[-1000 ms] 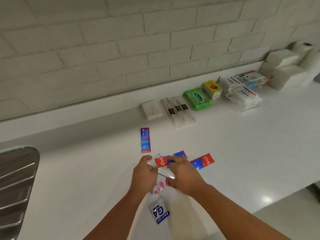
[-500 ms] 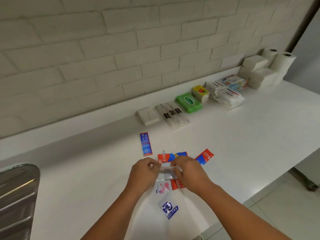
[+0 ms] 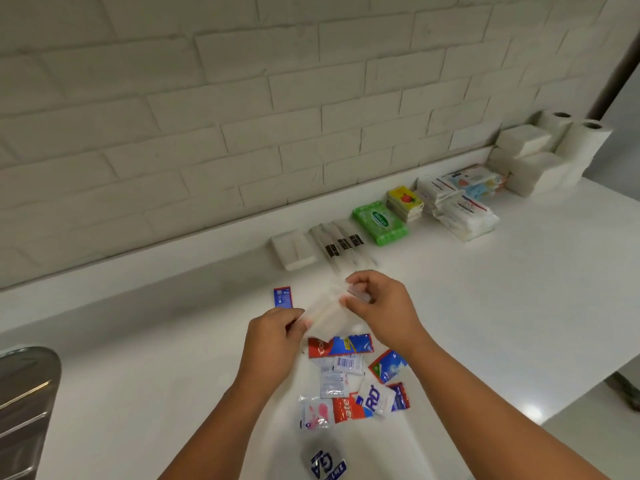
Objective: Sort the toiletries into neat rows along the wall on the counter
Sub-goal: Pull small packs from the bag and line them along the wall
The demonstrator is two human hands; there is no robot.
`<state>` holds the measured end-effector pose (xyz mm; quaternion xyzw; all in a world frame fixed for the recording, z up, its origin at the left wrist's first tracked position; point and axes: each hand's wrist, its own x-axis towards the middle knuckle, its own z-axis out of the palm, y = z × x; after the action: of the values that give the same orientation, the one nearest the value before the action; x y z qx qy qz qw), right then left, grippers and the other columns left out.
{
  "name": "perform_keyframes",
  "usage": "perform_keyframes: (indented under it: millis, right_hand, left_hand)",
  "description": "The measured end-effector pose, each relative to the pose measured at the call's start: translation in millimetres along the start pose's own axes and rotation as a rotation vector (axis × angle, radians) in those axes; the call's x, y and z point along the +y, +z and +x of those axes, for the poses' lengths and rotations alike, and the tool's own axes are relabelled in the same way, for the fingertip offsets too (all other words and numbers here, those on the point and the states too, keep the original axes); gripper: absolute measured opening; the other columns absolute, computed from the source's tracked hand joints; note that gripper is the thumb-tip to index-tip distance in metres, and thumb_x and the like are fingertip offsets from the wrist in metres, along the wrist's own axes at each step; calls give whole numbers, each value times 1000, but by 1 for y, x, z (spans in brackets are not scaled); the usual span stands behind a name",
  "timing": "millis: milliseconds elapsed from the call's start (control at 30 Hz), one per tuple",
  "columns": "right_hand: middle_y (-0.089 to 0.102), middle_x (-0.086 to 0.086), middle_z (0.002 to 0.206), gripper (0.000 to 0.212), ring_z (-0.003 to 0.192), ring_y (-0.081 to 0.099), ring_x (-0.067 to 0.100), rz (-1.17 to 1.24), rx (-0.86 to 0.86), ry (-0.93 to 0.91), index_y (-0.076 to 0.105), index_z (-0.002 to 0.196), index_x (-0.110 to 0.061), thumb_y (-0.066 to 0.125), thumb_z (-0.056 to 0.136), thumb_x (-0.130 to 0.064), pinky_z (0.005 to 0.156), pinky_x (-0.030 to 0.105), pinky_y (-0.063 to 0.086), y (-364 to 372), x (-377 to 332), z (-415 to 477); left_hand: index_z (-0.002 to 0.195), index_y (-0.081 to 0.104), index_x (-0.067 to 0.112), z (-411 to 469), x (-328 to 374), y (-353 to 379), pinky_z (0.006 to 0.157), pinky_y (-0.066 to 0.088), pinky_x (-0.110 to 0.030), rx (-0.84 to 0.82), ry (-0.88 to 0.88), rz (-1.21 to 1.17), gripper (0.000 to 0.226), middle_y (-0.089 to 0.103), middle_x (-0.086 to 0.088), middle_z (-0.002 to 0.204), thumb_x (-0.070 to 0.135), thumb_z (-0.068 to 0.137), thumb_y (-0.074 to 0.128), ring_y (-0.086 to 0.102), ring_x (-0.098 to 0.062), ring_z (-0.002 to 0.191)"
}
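1. A clear packet (image 3: 327, 311) is held above the counter (image 3: 485, 306), pinched at its near-left end by the left hand (image 3: 273, 336) and at its far-right end by the right hand (image 3: 381, 306).
2. Both sets of fingers are closed on the packet; it is blurred, and what it contains cannot be told.
3. Just below the right fingers, a red and blue sachet (image 3: 341, 346) is seen lying flat, with loose sachets (image 3: 353, 393) scattered nearer the body, some overlapping.
4. Just left of the packet, close beyond the left fingers, a small blue sachet (image 3: 282, 297) lies alone.
5. Beyond the right fingertips, a row is laid along the wall (image 3: 242, 116): a white pack (image 3: 292, 249), wrapped sticks (image 3: 341, 244), a green wipes pack (image 3: 379, 221), a yellow pack (image 3: 405, 200), tissue packs (image 3: 464, 216), napkin stacks (image 3: 530, 161) and two paper rolls (image 3: 575, 136).
6. Far to the left of the left hand, a metal drainer (image 3: 24, 410) is glimpsed at the edge.
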<state>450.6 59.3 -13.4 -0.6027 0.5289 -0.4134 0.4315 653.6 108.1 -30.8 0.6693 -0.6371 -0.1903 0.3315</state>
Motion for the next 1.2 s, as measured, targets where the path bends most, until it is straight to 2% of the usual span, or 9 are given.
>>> perform_keyframes:
  millis: [133,300,500,600,733,900,1033,1133,1200]
  right_hand:
    - [72,3,102,41,86,72,20,259,-37,136,62,116,-17,79,80,-18,77,39,60,6,6,31]
    - [74,11,93,10,83,73,22,294,-153,201,70,100,-12,67,91,-12,65,35,60,17,17,59]
    - [54,12,78,13,70,59,21,115,-227,163,61,85,1,60,94,-8,66,37,62,27,22,117]
    - [54,6,75,21,68,61,18,61,-248,141,55,72,-9,54,93,-5,68,41,62,35,18,148]
    - [69,10,101,27,85,69,27,19,-206,163,69,108,-7,47,92,-4,74,44,61,52,25,185]
    - [66,10,123,35,110,64,29,-241,-213,125,66,120,-8,45,92,-5,96,33,52,69,34,223]
    - [62,15,119,19,114,58,31,-464,-354,140,61,83,-9,44,90,-5,76,23,38,76,35,238]
    - [55,15,134,38,121,53,30,-442,-415,158,58,124,-1,44,89,-7,90,27,44,84,44,239]
    - [48,12,143,45,126,49,27,-437,-447,176,51,134,-4,43,90,-7,100,30,43,87,47,238]
  left_hand:
    - [91,78,29,21,8,13,76,59,-36,-14,-262,-377,9,75,7,79,30,92,69,72,-16,78]
    - [83,76,21,46,22,28,63,50,-29,66,-381,-560,12,69,2,66,22,92,69,58,-12,62]
    - [92,74,15,97,3,35,65,51,-26,127,-452,-474,11,69,4,66,26,92,70,61,-9,61]
    - [76,72,17,127,-9,36,63,48,-28,139,-441,-339,19,64,6,57,30,90,69,59,-14,57]
    - [64,70,19,162,-26,37,69,55,-34,189,-502,-306,25,65,5,54,25,88,71,60,-14,51]
    - [61,72,19,192,-47,44,79,61,-45,254,-544,-293,22,69,-2,55,22,83,76,65,-19,55]
    - [60,74,19,205,-60,53,76,60,-43,214,-568,-185,22,68,-4,53,27,81,73,70,-26,61]
    - [77,78,15,209,-65,59,81,56,-31,163,-605,-79,19,75,-5,72,30,86,70,73,-26,81]
    - [88,79,14,209,-64,61,81,50,-27,164,-616,-21,20,77,-6,85,30,87,68,71,-25,91]
